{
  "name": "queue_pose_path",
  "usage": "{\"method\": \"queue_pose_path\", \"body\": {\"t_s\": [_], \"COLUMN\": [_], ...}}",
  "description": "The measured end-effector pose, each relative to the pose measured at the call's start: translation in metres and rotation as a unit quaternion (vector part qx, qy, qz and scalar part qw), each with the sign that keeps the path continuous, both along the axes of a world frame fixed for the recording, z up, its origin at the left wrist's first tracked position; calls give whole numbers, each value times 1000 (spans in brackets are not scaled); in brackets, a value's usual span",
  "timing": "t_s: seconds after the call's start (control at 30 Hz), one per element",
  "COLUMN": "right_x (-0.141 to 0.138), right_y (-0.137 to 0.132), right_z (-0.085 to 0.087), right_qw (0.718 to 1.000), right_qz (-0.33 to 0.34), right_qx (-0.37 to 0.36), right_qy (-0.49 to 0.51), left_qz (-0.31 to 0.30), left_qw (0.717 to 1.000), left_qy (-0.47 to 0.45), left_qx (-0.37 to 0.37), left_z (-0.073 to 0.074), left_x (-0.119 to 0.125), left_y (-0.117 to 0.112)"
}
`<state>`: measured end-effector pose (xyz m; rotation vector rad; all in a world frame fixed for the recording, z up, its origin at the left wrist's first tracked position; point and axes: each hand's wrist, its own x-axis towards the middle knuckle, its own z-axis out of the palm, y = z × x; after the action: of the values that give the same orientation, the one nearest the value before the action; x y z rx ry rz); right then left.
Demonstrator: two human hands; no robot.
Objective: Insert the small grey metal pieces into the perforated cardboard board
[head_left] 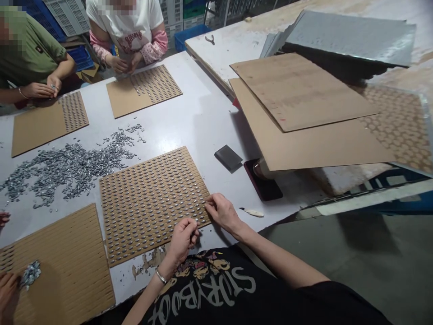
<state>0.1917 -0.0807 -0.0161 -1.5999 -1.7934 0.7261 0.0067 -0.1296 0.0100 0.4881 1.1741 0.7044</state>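
Note:
A brown cardboard sheet (149,203) lies on the white table before me, covered in rows of small silver leaf-shaped metal pieces. My left hand (184,239) is closed over its near edge, with a small silver glint at the thumb and index fingertips; the curled fingers hide the palm. At the sheet's right corner, the fingertips of my right hand (223,212) are pinched together, touching the end of the rows. Whatever lies in that pinch is too small to make out. Beyond the sheet spreads a loose pile of silver metal pieces (77,169).
A co-worker's hand and another ridged cardboard sheet (67,266) are at lower left. Two people across the table work over part-filled sheets (145,90). To the right are a small knife (252,212), a phone (267,185), a dark folded wallet (228,158) and overhanging stacked boards (301,95).

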Motion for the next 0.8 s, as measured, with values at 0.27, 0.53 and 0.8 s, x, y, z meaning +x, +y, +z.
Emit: {"method": "queue_pose_path", "body": {"t_s": [0.27,0.53,0.8], "right_x": [-9,6,2], "right_y": [-41,-22,-11], "right_z": [29,5,0], "right_qw": [968,994,991], "right_qz": [67,-3,33], "right_qx": [-145,-97,-106], "right_qy": [193,50,-78], "left_qz": [-34,-24,-5], "left_qw": [999,999,1000], "left_qy": [6,4,13], "left_qx": [38,29,7], "left_z": [-1,1,1], "left_x": [7,5,0], "left_y": [-7,-7,-4]}}
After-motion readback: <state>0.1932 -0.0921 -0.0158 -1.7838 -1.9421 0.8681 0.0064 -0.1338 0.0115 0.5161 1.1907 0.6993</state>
